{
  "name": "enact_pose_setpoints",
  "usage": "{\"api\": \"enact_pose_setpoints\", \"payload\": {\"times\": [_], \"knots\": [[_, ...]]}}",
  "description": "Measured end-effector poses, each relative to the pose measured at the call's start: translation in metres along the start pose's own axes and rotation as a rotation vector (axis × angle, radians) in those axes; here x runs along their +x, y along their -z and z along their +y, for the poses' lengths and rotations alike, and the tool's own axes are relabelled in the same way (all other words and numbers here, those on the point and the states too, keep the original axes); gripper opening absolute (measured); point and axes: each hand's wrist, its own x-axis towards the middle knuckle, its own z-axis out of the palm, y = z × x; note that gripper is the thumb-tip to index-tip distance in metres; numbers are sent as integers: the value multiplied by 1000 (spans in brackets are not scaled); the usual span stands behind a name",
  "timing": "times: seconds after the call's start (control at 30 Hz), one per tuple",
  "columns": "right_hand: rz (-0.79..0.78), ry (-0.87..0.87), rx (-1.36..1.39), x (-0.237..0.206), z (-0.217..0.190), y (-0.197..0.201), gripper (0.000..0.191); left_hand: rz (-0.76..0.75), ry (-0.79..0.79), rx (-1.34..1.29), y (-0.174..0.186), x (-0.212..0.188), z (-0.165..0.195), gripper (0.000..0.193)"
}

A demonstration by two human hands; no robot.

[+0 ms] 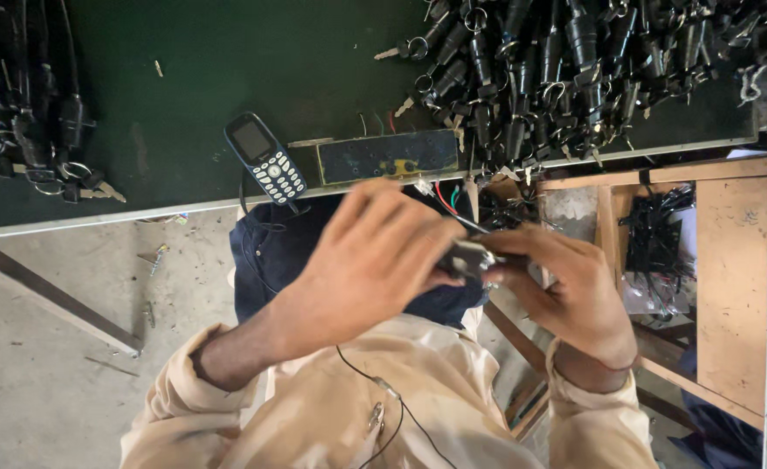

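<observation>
Your left hand [375,260] and right hand [575,291] meet in front of your chest, just below the edge of the dark green surface [227,61]. Between them sits a small black switch part with a metal end [469,258]; your left fingers [418,247] curl over it and pinch it, and your right fingers [522,252] pinch its other side. Red, green and black wires [446,201] run from it up toward the surface edge. On the surface, a dark blue keypad phone [264,158] lies left of the part, and a heap of black key switches with keys [557,61] lies above it.
</observation>
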Motion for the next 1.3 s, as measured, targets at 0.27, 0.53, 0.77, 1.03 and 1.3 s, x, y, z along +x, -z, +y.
{"api": "enact_pose_setpoints", "payload": {"times": [0.27,0.53,0.77,1.03,1.3], "knots": [[4,-151,67,11,-28,-12,25,-42,83,-243,14,-15,-1,46],[14,207,-259,21,-9,-14,20,-8,303,-471,-19,-24,-3,42],[327,333,-189,13,61,-102,9,379,575,-609,-48,-26,18,52],[326,218,101,-5,71,-135,35,289,515,-491,-47,-32,17,69],[321,283,-186,19,-4,-58,48,192,329,-118,-36,-31,11,95]]}}
